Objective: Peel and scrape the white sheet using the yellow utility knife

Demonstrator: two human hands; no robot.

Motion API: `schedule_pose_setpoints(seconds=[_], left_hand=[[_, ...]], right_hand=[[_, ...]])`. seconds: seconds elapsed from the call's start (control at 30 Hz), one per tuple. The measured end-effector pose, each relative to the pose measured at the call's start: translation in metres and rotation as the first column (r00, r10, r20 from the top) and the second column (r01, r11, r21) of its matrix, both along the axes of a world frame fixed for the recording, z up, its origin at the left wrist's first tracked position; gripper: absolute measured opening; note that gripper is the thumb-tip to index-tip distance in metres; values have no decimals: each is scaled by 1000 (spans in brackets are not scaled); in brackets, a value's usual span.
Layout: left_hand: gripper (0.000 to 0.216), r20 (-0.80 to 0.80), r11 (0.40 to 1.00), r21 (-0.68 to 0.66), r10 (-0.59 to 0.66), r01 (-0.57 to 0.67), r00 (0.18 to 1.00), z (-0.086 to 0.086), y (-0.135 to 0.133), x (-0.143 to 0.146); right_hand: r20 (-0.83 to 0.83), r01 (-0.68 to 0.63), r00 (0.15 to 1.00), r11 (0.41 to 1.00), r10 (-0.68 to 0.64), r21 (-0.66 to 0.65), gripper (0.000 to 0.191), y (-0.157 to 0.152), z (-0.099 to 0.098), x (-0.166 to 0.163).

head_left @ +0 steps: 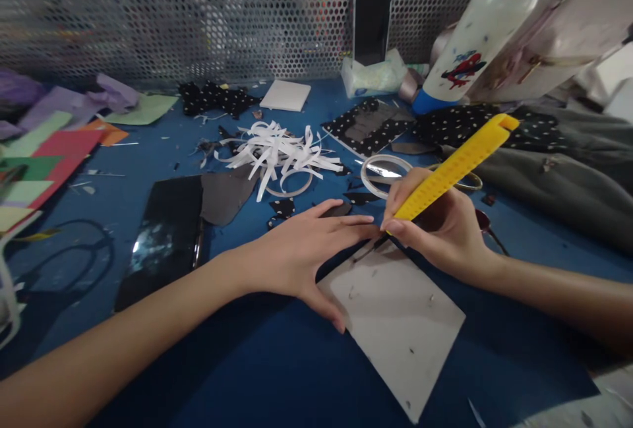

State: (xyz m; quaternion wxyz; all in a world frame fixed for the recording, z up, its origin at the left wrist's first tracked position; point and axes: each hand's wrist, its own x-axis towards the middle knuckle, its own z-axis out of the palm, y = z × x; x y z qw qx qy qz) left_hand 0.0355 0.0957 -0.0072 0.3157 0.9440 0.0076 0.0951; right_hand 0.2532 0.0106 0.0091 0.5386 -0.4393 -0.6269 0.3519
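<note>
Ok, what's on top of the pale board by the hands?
Dark specks dot the pale board. At its far corner, the right hand holds a yellow utility knife; fingers and knife cover that corner, so what's there cannot be seen.

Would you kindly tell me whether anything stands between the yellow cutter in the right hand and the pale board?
Nothing visible does: the right hand holds the yellow cutter with its lower end at the far corner of the pale board. The left hand spans the left corner, fingers close beside that end.

Matt card [397,319], plastic cutter [452,171], glossy phone [165,233]
</note>
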Motion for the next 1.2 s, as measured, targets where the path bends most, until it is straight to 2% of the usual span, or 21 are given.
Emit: schedule_pose_setpoints(seconds=[0.1,0.33,0.73,0.8,0.9,0.97,1.03,1.13,1.2], left_hand=[[105,-5,1000,1,-4,4,1000,1,0,1],[107,-23,1000,-1,-15,15,1000,3,0,2],[105,-40,1000,-8,-20,19,999,5,-1,3],[105,-33,1000,-16,-16,16,999,5,-1,2],[102,-39,999,-41,-18,16,999,7,-1,2],[100,-55,998,-60,-21,18,998,9,-2,2],[101,-66,997,-73,-17,12,998,9,-2,1],[103,-65,997,-75,-4,-1,998,8,-2,1],[104,-54,997,-72,-6,2,999,7,-1,0]], right_hand=[[8,4,1000,1000,-4,-8,33,-1,0,2],[16,31,999,999,-31,-9,23,-4,0,5],[1,56,998,998,-56,6,23,-13,-2,8],[37,21,999,999,-22,27,23,-13,2,11],[200,-71,978,997,64,27,23,-14,14,22],[361,-140,922,990,138,-22,23,-14,25,32],[440,-245,869,970,225,-12,27,-13,34,41],[375,-440,849,891,373,108,25,-9,43,46],[285,-513,839,849,464,128,19,-5,45,42]])
